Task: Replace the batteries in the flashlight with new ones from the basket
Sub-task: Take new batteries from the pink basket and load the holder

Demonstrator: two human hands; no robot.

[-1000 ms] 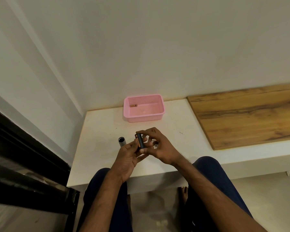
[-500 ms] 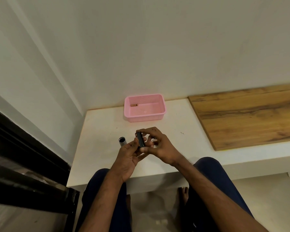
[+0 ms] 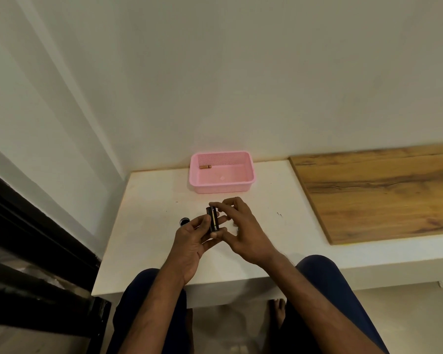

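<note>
A white counter carries a pink basket at its back edge, a wooden board on the right, and a small dark cylinder standing left of centre.

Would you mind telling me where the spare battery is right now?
In the head view, the battery lies inside the pink basket, in its far left corner, near the wall.
</note>
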